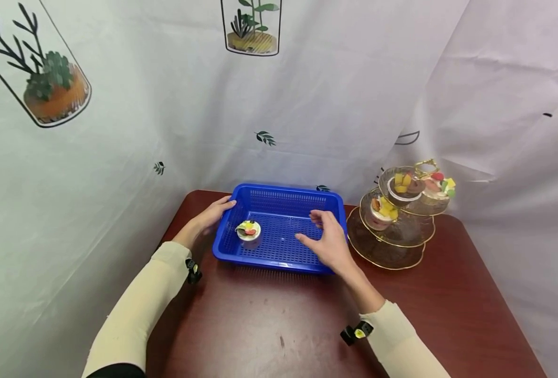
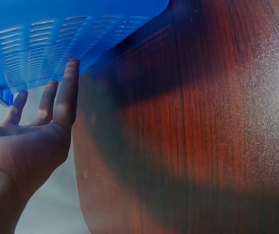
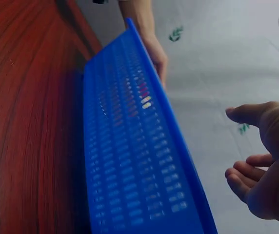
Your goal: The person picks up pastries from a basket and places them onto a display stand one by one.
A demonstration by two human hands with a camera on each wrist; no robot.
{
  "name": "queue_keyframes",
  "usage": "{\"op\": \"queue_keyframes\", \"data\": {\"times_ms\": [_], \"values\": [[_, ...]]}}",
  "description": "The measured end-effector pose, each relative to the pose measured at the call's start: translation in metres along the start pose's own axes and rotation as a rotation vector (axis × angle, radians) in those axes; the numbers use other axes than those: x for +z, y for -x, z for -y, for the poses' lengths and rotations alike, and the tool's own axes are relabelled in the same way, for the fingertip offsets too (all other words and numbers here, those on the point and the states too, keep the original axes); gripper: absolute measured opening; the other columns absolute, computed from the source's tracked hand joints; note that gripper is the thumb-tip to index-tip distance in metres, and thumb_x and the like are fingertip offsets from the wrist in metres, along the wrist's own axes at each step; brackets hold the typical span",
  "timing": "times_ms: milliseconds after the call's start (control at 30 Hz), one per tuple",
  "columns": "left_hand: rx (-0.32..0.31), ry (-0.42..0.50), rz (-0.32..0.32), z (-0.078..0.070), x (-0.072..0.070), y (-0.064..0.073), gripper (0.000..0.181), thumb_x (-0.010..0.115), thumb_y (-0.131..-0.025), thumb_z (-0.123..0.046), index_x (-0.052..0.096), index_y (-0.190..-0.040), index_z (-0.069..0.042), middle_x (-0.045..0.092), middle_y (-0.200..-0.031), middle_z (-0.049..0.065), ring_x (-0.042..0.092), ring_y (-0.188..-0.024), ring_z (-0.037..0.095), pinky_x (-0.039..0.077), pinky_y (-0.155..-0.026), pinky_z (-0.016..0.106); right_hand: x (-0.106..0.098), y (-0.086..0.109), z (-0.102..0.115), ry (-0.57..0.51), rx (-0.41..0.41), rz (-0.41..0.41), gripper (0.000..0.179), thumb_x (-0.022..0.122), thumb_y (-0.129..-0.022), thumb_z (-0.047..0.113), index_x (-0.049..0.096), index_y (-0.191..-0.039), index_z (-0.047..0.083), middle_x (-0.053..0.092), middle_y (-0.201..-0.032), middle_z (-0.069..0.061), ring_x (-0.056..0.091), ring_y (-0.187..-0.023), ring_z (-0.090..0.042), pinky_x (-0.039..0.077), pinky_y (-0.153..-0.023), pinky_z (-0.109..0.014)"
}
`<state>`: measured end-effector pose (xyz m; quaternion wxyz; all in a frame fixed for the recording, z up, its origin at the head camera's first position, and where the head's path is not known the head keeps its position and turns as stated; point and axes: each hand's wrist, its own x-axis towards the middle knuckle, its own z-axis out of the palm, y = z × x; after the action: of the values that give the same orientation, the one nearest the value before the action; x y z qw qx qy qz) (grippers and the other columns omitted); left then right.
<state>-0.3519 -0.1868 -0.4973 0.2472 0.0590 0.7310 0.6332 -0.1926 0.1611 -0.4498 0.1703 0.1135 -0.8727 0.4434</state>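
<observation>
A blue plastic basket (image 1: 279,264) with slotted walls stands on the table. My left hand (image 1: 211,215) grips its left rim, thumb over the edge; in the left wrist view its fingers (image 2: 67,92) lie along the outer wall. Inside the basket, at the left, sits a dessert cup (image 1: 249,232) with white cream and fruit pieces on top. My right hand (image 1: 329,242) is over the basket's right part, thumb and fingers spread apart with nothing between them. The right wrist view shows that hand (image 3: 271,161) beyond the basket's near rim.
Right of the basket stands a three-tier glass stand (image 1: 397,257) with gold rims. Its top tier holds a chocolate-looking cup (image 1: 403,189) and a fruit-topped cup (image 1: 437,189); another cup (image 1: 380,214) is on the middle tier. A patterned cloth (image 1: 307,105) hangs behind the reddish-brown table (image 1: 279,325).
</observation>
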Motion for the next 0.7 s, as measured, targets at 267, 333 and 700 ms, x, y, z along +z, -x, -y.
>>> {"op": "queue_keyframes", "data": {"times_ms": [267, 333, 700], "values": [[0.002, 0.001, -0.005, 0.001, 0.001, -0.001, 0.063, 0.046, -0.115, -0.040, 0.025, -0.168, -0.014, 0.046, -0.158, 0.025, 0.055, -0.137, 0.041, 0.054, -0.104, 0.050, 0.034, -0.014, 0.014, -0.014, 0.050, 0.169, 0.070, 0.091, -0.086, 0.028, 0.058, -0.142, 0.001, 0.064, -0.131, -0.016, 0.064, -0.118, -0.033, 0.053, -0.103, -0.051], [0.005, -0.001, 0.001, 0.001, 0.001, -0.001, 0.063, 0.045, -0.115, -0.039, 0.024, -0.169, -0.014, 0.046, -0.159, 0.026, 0.054, -0.137, 0.041, 0.054, -0.104, 0.050, 0.042, -0.018, 0.016, -0.033, 0.060, 0.203, 0.071, 0.091, -0.086, 0.028, 0.058, -0.143, 0.002, 0.064, -0.132, -0.015, 0.064, -0.119, -0.033, 0.054, -0.103, -0.050], [-0.007, -0.018, -0.012, 0.000, 0.001, 0.001, 0.063, 0.046, -0.114, -0.040, 0.025, -0.169, -0.015, 0.047, -0.158, 0.025, 0.055, -0.136, 0.043, 0.054, -0.104, 0.053, 0.082, -0.035, 0.018, -0.104, 0.065, 0.331, 0.071, 0.090, -0.088, 0.027, 0.056, -0.144, -0.001, 0.062, -0.134, -0.018, 0.062, -0.124, -0.040, 0.053, -0.105, -0.050]]}}
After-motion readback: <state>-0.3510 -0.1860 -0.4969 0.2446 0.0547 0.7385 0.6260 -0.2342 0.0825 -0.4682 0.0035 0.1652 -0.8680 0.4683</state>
